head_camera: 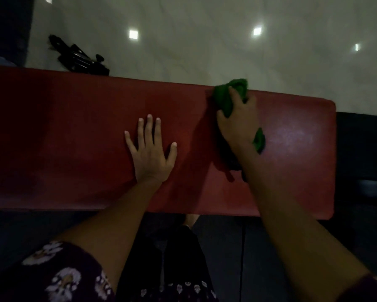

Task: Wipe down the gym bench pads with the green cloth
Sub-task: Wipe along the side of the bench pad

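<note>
Green cloth [225, 98] is bunched in the right hand [237, 123], whose fingers and thumb curl round it and press it onto the red bench pad [74, 131] near the pad's far edge, toward its right end; one tail of the cloth sticks out past the far edge and another shows by the wrist on the right side. Just to the left, apart from the cloth, the left hand [151, 149] lies flat on the pad with fingers straight and spread, palm down, holding nothing. Both bare forearms reach in from the bottom of the view, and a dark sleeve with a pale flower print [59, 277] covers the left upper arm. The pad runs across the whole view, its rounded right end showing a dull sheen. Beyond it lies a pale glossy floor [205, 40] with bright square light reflections, and a black metal fitting [78, 56] stands behind the pad at the upper left
</note>
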Tool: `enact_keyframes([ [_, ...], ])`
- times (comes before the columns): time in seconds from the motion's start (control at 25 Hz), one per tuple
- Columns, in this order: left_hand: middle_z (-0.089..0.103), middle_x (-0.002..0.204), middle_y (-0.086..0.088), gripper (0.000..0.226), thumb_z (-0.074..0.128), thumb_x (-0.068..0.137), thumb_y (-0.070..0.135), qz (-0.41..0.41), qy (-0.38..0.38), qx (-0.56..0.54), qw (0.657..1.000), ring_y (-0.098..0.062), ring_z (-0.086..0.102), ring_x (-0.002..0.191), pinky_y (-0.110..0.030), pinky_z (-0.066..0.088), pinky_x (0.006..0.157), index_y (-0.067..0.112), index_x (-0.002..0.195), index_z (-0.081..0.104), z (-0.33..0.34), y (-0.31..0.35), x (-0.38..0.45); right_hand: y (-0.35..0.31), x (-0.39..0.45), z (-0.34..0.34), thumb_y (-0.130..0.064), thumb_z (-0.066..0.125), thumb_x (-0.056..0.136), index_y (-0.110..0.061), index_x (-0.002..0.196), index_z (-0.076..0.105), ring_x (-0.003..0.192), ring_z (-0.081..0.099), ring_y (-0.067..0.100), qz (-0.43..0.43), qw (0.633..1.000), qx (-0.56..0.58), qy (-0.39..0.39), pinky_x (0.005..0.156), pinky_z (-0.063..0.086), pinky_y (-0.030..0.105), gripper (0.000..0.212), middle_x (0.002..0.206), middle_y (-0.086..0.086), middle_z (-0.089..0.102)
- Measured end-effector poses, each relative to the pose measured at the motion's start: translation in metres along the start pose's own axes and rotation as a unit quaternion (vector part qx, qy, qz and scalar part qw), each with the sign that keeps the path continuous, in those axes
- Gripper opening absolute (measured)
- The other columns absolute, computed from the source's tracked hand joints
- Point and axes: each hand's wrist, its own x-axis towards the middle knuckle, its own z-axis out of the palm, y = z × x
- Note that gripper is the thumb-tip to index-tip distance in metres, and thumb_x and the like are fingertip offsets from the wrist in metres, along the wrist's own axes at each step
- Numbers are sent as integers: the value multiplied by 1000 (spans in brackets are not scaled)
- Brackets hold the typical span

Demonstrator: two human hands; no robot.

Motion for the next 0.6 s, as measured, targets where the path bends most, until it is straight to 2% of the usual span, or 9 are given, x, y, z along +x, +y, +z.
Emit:
enact_keyframes([
  [0.08, 27, 153, -12, 69, 32, 90, 49, -1, -12, 9, 1000, -30, 19, 143, -58, 5, 112, 9, 146, 28, -1, 0, 0, -21, -22, 12, -30, 58, 87, -27, 143, 36, 109, 49, 31, -120, 991, -16, -57, 85, 49, 41, 60, 132, 16, 39],
  [0.16, 26, 154, -11, 71, 29, 90, 53, 4, -29, -4, 1000, -29, 18, 143, -57, 5, 113, 9, 146, 28, -5, -2, 0, -3, -46, 13, -31, 59, 86, -28, 142, 38, 104, 51, 30, -181, 978, -64, -79, 79, 49, 38, 60, 129, 15, 42],
  [0.2, 25, 154, -10, 73, 27, 89, 55, 16, -40, -23, 999, -28, 16, 144, -55, 2, 113, 10, 146, 28, -10, -4, 0, 16, -56, 8, -31, 61, 85, -28, 141, 40, 100, 53, 29, -162, 982, -74, -63, 76, 48, 34, 60, 127, 14, 44],
  [0.32, 20, 156, -9, 75, 22, 88, 57, 48, -44, -77, 995, -24, 11, 145, -47, -4, 115, 11, 146, 29, -27, -27, 2, 49, -71, -3, -28, 65, 83, -24, 138, 45, 97, 55, 31, 29, 999, -21, 23, 77, 46, 34, 59, 119, 16, 49],
  [0.36, 19, 156, -10, 73, 24, 89, 56, 49, -26, -71, 996, -25, 10, 145, -45, -6, 115, 10, 146, 30, -32, -39, 1, 43, -75, 1, -27, 65, 83, -22, 138, 45, 98, 55, 32, 65, 997, -9, 34, 80, 47, 37, 59, 118, 18, 49],
  [0.4, 19, 156, -11, 72, 26, 90, 55, 47, -10, -53, 997, -26, 10, 145, -45, -9, 114, 10, 146, 29, -35, -54, -1, 28, -79, 10, -27, 65, 83, -21, 138, 46, 98, 54, 33, 67, 997, -6, 35, 81, 48, 39, 59, 117, 19, 50],
  [0.48, 18, 156, -11, 70, 26, 92, 54, 50, -10, -20, 998, -28, 10, 145, -50, -7, 114, 11, 148, 25, -34, -83, -3, -20, -98, 34, -25, 67, 81, -21, 136, 48, 94, 55, 33, 7, 1000, 8, 14, 76, 49, 40, 59, 114, 19, 51],
  [0.6, 22, 155, -11, 65, 26, 94, 51, 84, -25, 1, 996, -29, 16, 144, -58, 5, 113, 14, 148, 26, -26, -106, -6, -59, -145, 60, -26, 69, 74, -23, 132, 53, 86, 57, 35, -145, 989, -32, -23, 67, 51, 41, 60, 111, 19, 56],
])
